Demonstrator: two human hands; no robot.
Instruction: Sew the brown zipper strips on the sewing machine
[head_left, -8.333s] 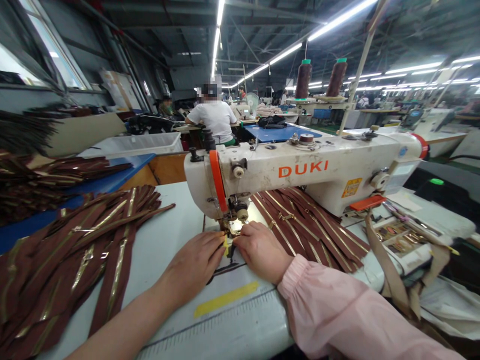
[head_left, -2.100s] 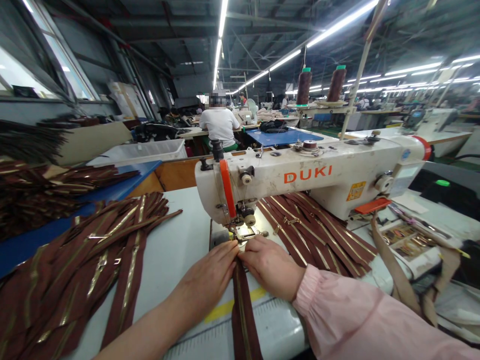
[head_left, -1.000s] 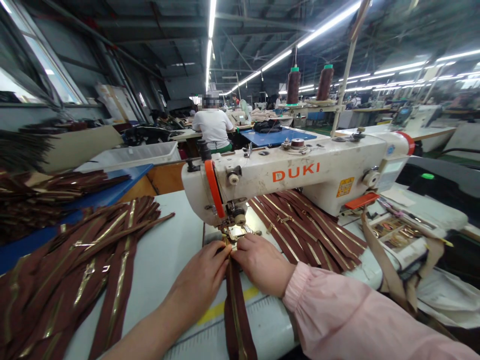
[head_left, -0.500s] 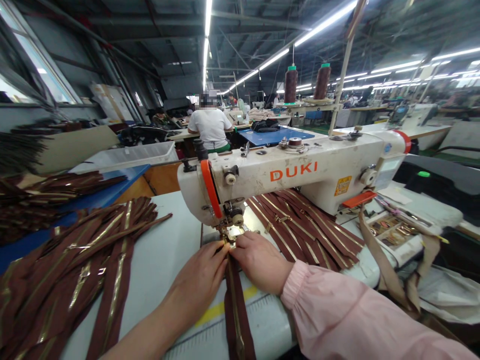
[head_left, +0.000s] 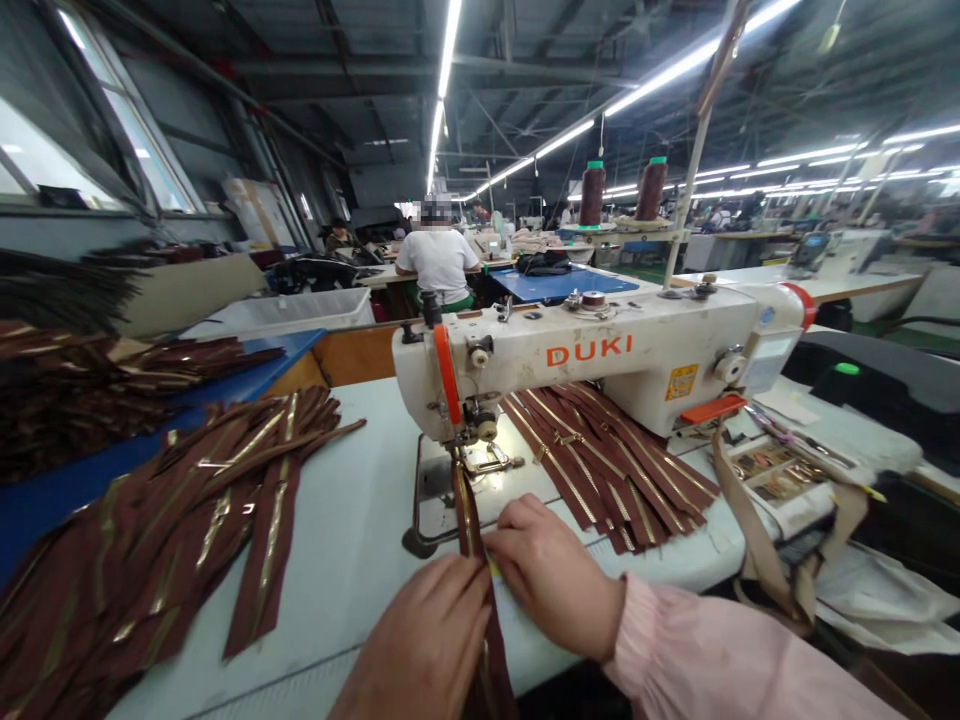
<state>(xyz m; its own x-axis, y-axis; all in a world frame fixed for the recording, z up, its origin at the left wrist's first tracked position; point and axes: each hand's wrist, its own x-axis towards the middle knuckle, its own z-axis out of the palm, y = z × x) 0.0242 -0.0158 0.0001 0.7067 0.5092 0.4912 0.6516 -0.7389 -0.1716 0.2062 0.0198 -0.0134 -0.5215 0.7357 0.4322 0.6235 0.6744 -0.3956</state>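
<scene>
A brown zipper strip (head_left: 466,515) with gold teeth runs from under the needle area of the white sewing machine (head_left: 525,350) toward the front edge. My left hand (head_left: 427,635) is closed on the strip near that edge, its fingers pressed over the tape. Just right of it, my right hand (head_left: 551,570) pinches the strip's right side with thumb and finger. The lit metal presser foot (head_left: 487,458) is beyond both hands. Many similar zipper strips (head_left: 600,460) lie fanned under the machine arm, and another pile (head_left: 172,540) lies on the left of the table.
At right stands a tray of small metal parts (head_left: 784,470), with a beige strap (head_left: 739,500) hanging beside it. More zippers (head_left: 75,390) lie on a blue surface at left. Two brown thread cones (head_left: 592,195) stand behind the machine. A person in white (head_left: 439,262) sits farther back.
Both hands have moved back from the needle toward the front edge, along the strip. The presser foot and more of the strip now show. The camera view has shifted slightly.
</scene>
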